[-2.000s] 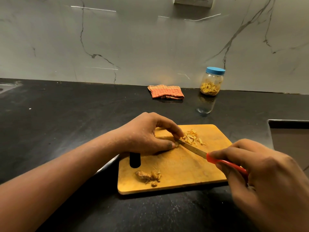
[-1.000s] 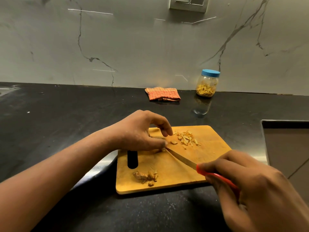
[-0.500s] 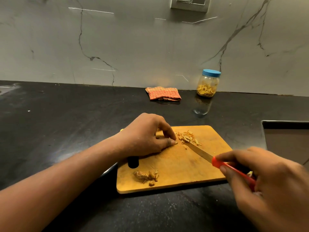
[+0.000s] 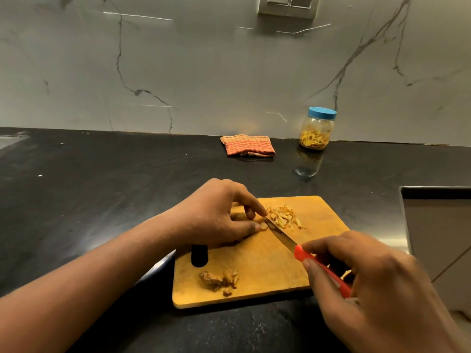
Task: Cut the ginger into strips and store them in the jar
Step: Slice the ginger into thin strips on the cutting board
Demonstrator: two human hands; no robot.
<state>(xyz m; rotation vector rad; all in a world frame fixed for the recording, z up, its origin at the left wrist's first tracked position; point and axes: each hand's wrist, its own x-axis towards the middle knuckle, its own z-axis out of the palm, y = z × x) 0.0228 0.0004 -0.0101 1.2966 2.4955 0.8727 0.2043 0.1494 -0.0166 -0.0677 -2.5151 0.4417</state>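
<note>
While the left hand (image 4: 216, 212), mid-frame, pinches a ginger piece (image 4: 263, 226) against the board (image 4: 267, 271) with curled fingers, peel scraps (image 4: 219, 278) lie at the board's lower left. Cut strips (image 4: 285, 216) are piled just right of the piece. Knife (image 4: 281, 235) tip is at the piece. Lidded jar (image 4: 317, 129) with strips inside stands upper right on the tabletop (image 4: 102, 200). Right hand (image 4: 377, 284), lower right, has its fingers wrapped round the red handle.

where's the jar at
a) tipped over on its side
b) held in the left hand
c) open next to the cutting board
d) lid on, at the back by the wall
d: the jar stands upright against the back wall with its blue lid on, right of the folded cloth.
</note>
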